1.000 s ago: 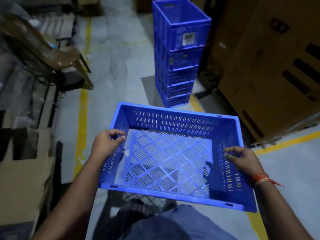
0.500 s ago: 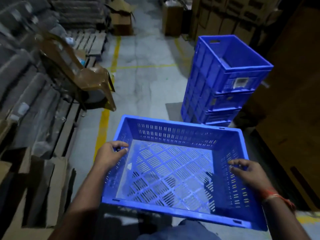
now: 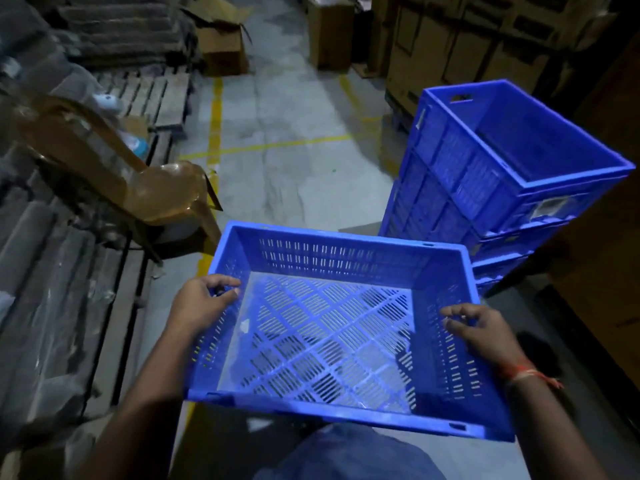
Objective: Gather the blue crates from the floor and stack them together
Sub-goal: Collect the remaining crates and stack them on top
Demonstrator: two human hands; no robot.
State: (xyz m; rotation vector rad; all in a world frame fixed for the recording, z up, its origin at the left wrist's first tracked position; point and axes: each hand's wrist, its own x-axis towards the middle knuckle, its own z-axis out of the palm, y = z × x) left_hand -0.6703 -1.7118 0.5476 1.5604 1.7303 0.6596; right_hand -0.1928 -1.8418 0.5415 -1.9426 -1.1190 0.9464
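You gripped the perforated blue crate (image 3: 329,327) by its side rims, left hand (image 3: 201,303) and right hand (image 3: 481,332) fingers curled over; it looked stiff, light, empty.

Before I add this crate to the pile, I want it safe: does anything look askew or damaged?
The stack of crates looks uneven: its top crate sits skewed over those below. The carried crate shows no visible damage, held by left hand and right hand.
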